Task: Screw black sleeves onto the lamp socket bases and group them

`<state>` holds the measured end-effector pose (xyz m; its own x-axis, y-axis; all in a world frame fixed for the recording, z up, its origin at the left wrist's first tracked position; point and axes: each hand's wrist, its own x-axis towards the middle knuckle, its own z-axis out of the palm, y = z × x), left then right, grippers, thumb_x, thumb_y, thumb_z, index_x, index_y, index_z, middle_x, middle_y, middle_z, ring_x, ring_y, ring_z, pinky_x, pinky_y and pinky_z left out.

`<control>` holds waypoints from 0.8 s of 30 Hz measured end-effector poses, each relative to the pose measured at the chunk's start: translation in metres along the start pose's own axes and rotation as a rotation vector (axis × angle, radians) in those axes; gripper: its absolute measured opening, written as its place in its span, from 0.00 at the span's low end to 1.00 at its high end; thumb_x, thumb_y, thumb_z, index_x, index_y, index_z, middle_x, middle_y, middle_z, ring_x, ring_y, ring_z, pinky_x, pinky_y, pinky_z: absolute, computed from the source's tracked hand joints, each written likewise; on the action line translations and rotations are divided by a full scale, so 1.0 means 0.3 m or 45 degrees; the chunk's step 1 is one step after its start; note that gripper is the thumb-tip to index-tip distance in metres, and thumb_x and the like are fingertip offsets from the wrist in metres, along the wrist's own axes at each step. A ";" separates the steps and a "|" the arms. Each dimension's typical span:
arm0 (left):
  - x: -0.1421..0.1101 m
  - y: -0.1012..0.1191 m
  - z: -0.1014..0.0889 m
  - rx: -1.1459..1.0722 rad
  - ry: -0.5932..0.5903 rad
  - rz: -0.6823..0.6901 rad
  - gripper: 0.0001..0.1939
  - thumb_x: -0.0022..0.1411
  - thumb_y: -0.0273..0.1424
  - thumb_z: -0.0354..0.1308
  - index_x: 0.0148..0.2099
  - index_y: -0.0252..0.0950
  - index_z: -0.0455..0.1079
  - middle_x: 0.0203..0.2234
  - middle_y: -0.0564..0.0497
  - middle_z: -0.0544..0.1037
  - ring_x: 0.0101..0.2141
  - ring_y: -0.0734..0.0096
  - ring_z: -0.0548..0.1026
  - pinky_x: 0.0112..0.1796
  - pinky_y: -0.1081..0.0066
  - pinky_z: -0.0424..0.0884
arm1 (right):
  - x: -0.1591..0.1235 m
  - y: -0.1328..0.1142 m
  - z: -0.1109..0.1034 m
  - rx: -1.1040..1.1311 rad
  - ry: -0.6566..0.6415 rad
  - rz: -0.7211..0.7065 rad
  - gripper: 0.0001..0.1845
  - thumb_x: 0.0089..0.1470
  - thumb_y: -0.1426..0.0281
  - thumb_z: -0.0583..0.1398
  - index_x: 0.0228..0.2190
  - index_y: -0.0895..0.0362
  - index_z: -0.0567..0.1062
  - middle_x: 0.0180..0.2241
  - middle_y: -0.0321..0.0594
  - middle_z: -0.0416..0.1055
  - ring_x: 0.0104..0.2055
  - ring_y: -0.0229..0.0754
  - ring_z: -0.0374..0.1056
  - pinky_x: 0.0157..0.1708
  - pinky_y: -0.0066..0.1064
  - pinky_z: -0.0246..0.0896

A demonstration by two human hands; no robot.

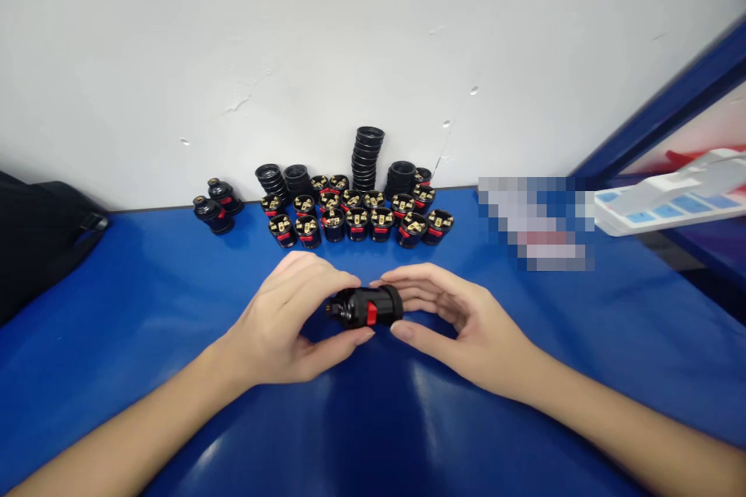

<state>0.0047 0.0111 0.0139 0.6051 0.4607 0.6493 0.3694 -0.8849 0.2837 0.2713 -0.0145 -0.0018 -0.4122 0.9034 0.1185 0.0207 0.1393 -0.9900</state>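
Between my hands lies a black lamp holder (373, 307) on its side, with a red switch facing me and a narrow stem pointing left. My left hand (291, 314) pinches its left and middle part between thumb and fingers. At the wide right end, my right hand (451, 318) curls around the rim, thumb in front and fingers behind. Beyond the hands stand several open lamp holder bodies (357, 224) with brass contacts and red switches. Behind them rise stacks of black rings (366, 159); the tallest one leans.
Two closed lamp holders (214, 213) stand at the back left by the white wall (291, 39). A black bag (40, 241) lies at the left edge of the blue table (145, 326). On the right are a pixelated patch (536, 225) and a white tray-like object (670, 202).
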 end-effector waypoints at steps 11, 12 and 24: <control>0.045 -0.021 -0.134 0.723 -0.451 0.125 0.12 0.76 0.36 0.56 0.39 0.36 0.72 0.25 0.50 0.75 0.26 0.61 0.74 0.31 0.61 0.67 | -0.002 0.018 0.002 -0.092 0.007 0.013 0.16 0.67 0.66 0.69 0.53 0.53 0.76 0.50 0.47 0.86 0.50 0.46 0.86 0.54 0.39 0.83; 0.039 -0.024 -0.145 0.777 -0.483 0.074 0.13 0.77 0.37 0.55 0.38 0.37 0.72 0.25 0.50 0.76 0.27 0.60 0.75 0.32 0.61 0.68 | -0.002 0.018 0.002 -0.096 0.007 0.013 0.16 0.67 0.66 0.69 0.53 0.53 0.76 0.50 0.47 0.86 0.49 0.46 0.86 0.54 0.39 0.83; -0.035 -0.157 -0.342 1.463 -0.903 -0.874 0.20 0.79 0.45 0.50 0.53 0.36 0.76 0.40 0.40 0.83 0.40 0.42 0.86 0.31 0.61 0.73 | -0.002 0.023 0.001 -0.130 0.000 -0.004 0.15 0.68 0.66 0.68 0.53 0.53 0.75 0.48 0.46 0.86 0.47 0.44 0.85 0.51 0.38 0.83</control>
<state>-0.0914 0.0410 0.0663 0.1726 0.9829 0.0648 0.8435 -0.1135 -0.5250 0.2715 -0.0143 -0.0086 -0.4120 0.9030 0.1219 0.1123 0.1831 -0.9766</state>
